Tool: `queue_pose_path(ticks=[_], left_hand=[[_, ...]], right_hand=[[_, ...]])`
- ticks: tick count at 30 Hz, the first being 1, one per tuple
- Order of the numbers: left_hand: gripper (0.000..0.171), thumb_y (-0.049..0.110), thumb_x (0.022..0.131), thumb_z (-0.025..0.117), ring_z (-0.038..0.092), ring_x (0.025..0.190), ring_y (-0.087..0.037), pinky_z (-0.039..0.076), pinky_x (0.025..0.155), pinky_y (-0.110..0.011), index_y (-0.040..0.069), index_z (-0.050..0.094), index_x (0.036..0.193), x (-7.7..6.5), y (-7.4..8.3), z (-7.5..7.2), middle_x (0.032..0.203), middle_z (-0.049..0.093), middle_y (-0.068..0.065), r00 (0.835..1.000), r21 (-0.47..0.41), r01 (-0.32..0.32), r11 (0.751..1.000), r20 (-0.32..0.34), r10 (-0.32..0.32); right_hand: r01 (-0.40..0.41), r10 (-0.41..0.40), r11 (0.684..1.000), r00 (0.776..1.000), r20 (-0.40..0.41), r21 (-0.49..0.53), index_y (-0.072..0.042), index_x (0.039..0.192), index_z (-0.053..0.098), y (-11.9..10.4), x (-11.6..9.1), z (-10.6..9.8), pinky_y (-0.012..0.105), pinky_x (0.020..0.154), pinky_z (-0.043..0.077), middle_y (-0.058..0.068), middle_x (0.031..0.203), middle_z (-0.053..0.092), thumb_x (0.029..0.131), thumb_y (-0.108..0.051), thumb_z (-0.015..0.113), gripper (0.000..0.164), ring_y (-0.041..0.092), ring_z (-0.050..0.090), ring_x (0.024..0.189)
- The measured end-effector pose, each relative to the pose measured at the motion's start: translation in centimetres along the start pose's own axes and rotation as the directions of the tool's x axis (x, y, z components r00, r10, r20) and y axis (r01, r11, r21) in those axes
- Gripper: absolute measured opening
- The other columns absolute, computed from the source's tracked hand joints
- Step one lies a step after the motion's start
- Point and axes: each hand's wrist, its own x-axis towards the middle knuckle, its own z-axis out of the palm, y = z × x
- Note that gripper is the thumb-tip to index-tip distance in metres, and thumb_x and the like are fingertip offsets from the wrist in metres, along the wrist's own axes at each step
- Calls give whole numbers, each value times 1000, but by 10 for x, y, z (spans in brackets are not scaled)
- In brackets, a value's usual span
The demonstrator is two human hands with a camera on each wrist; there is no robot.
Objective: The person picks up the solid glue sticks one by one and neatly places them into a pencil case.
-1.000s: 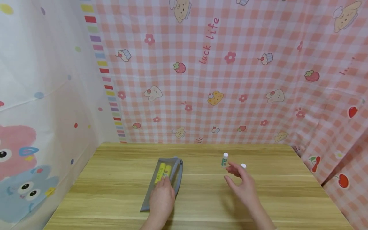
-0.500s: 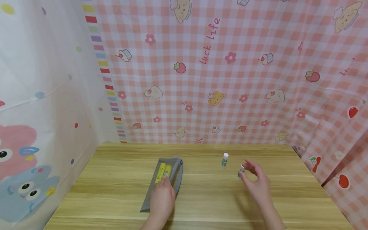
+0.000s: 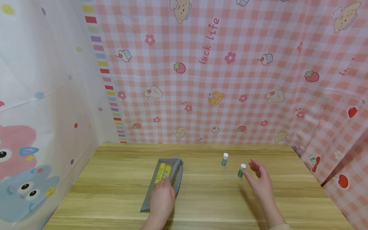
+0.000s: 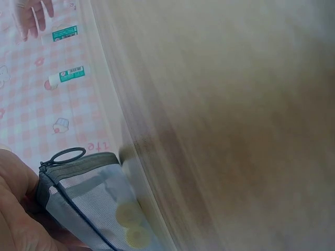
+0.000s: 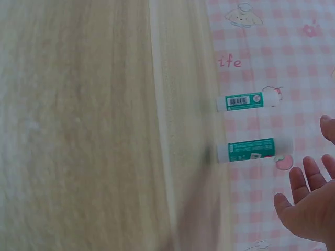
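My left hand rests on a grey mesh zip pouch, its fingertips at the lower ends of two yellow sticks seen through the mesh. The pouch's dark zipper and pull ring show beside the hand in the left wrist view. On the right, two green-and-white glue sticks stand upright: a rear one and a nearer one. Beside the nearer stick is my right hand, thumb tip at its cap and fingers spread. In the right wrist view this hand holds nothing.
Everything stands on a wood-grain table. A pink checked cloth hangs behind it, and a white cartoon-print cloth hangs on the left.
My right hand has moved from the rear glue stick to the nearer one, closed around its cap, then drawn its fingers off to the right. The left hand and pouch stay put.
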Motion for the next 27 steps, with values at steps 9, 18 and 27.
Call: queue_pose_path(ticks=[9,18,27], left_hand=[[30,2,85,62,67,97,-46,55,72,-58,-14,65,109,0,1,0,106,67,-32,1000,3,3,1000,10,-3],[31,3,86,61,65,100,-46,54,74,-60,-14,65,112,0,1,-1,109,66,-32,999,-2,21,1000,39,-21],[32,3,86,60,65,101,-47,54,75,-61,-14,64,113,0,1,-2,110,66,-32,998,-5,30,1000,55,-29]], right_hand=[[-63,62,997,998,19,47,4,142,42,10,7,5,46,107,35,24,134,52,94,-12,68,57,30,48,121],[-121,117,987,992,48,104,5,143,41,19,15,14,19,95,41,25,137,50,95,-7,65,55,14,51,113],[-133,129,979,991,40,151,11,138,42,23,15,21,6,82,42,31,130,51,95,1,63,49,-10,50,90]])
